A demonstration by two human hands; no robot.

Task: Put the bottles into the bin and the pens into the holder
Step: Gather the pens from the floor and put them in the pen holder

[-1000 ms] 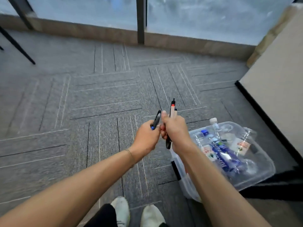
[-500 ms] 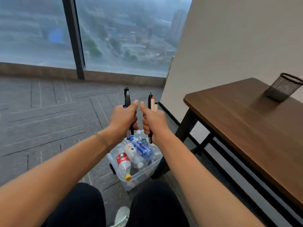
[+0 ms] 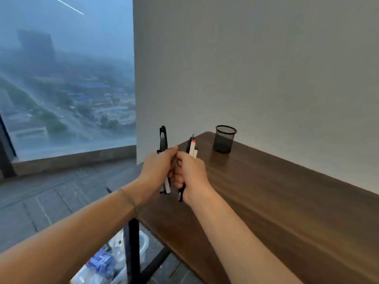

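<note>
Black and white plastic pens [image 3: 163, 140] stand upright in the fisted left hand [image 3: 156, 169], more pens [image 3: 192, 146] in the closed right hand [image 3: 191, 173], both above the brown wooden tabletop's [image 3: 276, 191] near corner. The black mesh holder [image 3: 224, 139] stands beyond with bare tabletop between, clear plastic bottles [image 3: 102, 263] in the bin [image 3: 143, 240] below; no writing is legible.

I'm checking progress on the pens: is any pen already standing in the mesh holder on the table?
No: the mesh holder looks empty, and the pens are gripped in the left hand and the right hand.

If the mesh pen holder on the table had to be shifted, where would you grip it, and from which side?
Judging from its pose, around the side wall of the mesh pen holder, from the near side. It stands upright on the table with the wall close behind it.
</note>
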